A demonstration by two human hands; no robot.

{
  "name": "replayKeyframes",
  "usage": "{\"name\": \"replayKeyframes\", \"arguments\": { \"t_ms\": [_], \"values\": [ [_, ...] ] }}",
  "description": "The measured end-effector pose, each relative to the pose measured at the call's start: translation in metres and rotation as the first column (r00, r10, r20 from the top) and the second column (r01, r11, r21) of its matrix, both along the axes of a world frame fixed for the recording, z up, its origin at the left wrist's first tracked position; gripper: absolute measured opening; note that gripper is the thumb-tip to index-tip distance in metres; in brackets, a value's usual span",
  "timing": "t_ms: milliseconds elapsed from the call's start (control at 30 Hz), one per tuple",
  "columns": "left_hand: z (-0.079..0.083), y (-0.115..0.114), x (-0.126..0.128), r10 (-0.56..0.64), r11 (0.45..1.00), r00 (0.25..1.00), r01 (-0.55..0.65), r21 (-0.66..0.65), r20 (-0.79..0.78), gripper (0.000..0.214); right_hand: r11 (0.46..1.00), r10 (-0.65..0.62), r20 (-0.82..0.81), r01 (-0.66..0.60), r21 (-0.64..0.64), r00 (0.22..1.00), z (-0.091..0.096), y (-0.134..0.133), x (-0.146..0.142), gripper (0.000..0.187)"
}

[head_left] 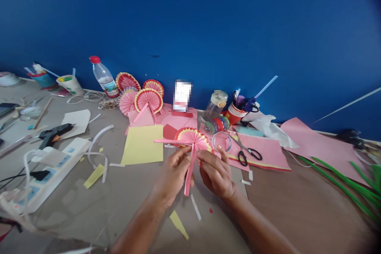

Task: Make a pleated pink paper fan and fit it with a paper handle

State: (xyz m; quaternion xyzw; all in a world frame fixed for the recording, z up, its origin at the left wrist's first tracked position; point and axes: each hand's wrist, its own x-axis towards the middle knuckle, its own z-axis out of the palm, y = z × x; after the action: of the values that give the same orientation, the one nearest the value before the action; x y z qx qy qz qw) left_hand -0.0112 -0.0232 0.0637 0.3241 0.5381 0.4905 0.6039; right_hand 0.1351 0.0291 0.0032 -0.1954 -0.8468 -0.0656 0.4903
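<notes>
Between my two hands is a pleated paper fan (194,136), pink with a yellow band, held up over the table. Two pink folded paper strips (188,180) come off its centre, one pointing left and one hanging down. My left hand (175,172) pinches the fan near the centre, by the strips. On the right side, my right hand (216,170) is closed on the fan's lower edge with its fingertips. Behind the fan lie a roll of clear tape (222,141) and black-handled scissors (244,151) on pink paper. A yellow paper sheet (143,145) lies left of the fan.
Finished-looking paper fans (149,101) lean near a plastic bottle (104,79) at the back. A glue gun (55,133) and white power strip (56,174) are on the left. A jar (216,103), a cup of tools (235,113) and green stems (342,184) are on the right.
</notes>
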Motion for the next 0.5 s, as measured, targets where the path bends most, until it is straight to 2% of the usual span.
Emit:
{"name": "replayKeyframes", "arguments": {
  "t_ms": [233,333,433,500],
  "values": [
    [-0.002,0.006,-0.002,0.057,0.998,0.962,-0.044,-0.055,0.267,0.034,1.0,-0.001,-0.046,0.0,-0.021,0.999,-0.001,0.002,-0.002,0.021],
    [-0.002,0.008,-0.004,0.096,0.992,0.903,-0.053,-0.114,0.418,0.025,1.0,-0.005,-0.053,0.003,-0.029,0.999,0.0,0.002,-0.002,0.021],
    [-0.001,0.009,-0.008,0.099,0.987,0.83,-0.014,-0.157,0.549,0.009,0.999,-0.007,-0.051,0.005,-0.042,0.999,0.001,0.002,-0.002,0.023],
    [-0.001,0.009,-0.011,0.102,0.985,0.79,0.005,-0.173,0.604,0.007,0.999,-0.012,-0.056,0.009,-0.049,0.998,0.001,0.002,-0.001,0.024]
  ]
}}
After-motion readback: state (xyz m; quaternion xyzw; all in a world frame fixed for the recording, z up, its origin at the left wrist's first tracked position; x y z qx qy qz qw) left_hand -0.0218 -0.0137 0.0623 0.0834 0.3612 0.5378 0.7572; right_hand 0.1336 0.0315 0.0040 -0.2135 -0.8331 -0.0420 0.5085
